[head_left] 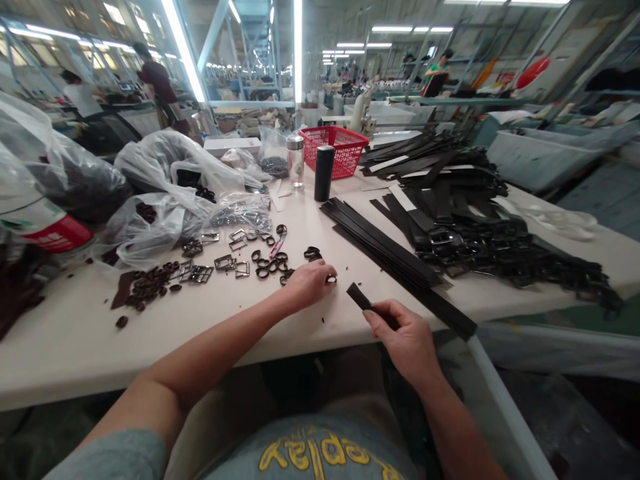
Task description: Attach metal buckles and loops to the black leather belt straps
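My left hand (311, 283) is over the table with its fingers closed on a small dark belt loop (331, 279). Just behind it lie more dark belt loops (313, 253), and several others are scattered to its left. In my right hand (404, 330) is the end of a black belt strap (359, 295), pinched between thumb and fingers near the table's front edge. The strap's tip points up and left, apart from the left hand; its far end is hidden by the hand. Pink-handled scissors (278, 241) rest among the loops.
Metal buckles (201, 274) and a pile of small brown pieces (153, 283) lie left, before plastic bags (170, 167). A stack of black straps (383, 243) and finished-looking belts (465, 233) cover the right. A black bottle (324, 173), glass bottle (295, 163) and red basket (345, 143) stand behind.
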The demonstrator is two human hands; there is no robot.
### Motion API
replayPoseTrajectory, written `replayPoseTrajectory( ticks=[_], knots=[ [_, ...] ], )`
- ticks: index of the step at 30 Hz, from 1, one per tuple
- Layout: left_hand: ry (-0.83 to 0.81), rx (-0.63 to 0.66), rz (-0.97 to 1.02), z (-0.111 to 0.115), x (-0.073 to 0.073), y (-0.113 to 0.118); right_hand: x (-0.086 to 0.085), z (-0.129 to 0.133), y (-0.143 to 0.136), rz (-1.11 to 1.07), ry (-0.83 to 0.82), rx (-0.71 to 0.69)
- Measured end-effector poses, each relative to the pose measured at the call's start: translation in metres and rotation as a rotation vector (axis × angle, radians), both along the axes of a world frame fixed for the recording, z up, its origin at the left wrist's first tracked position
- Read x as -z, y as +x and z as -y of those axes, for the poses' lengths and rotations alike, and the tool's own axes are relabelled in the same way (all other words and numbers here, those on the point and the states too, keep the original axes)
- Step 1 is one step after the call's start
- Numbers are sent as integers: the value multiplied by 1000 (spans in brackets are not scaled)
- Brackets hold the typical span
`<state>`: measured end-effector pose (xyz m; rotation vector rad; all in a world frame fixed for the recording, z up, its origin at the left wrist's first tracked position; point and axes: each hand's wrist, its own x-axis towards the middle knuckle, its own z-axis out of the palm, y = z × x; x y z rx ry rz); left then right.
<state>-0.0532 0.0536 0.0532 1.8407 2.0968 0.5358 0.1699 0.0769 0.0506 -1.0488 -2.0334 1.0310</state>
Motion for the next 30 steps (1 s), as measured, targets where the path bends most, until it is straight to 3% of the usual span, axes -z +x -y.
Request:
replayPoseTrajectory(
  ticks=[2,5,8,15,21,26,30],
  knots=[
    [35,-78,354,18,-2,-2,3,8,-1,-1,118,30],
    [126,-235,1067,52,-5,-2,1,20,-7,-29,328,45],
    [204,-366,1411,84,-6,4,-2,33,-18,-53,445,-6],
    [280,-502,1574,121,-2,15,2,57,-38,2,505,-165],
    [284,-546,1587,128,4,17,6,55,-36,11,483,-140],
    [262,-439,1603,133,5,14,6,61,-35,1,488,-376],
    [2,-272,1700,145,6,10,2,65,-27,-77,395,-524]
  ],
)
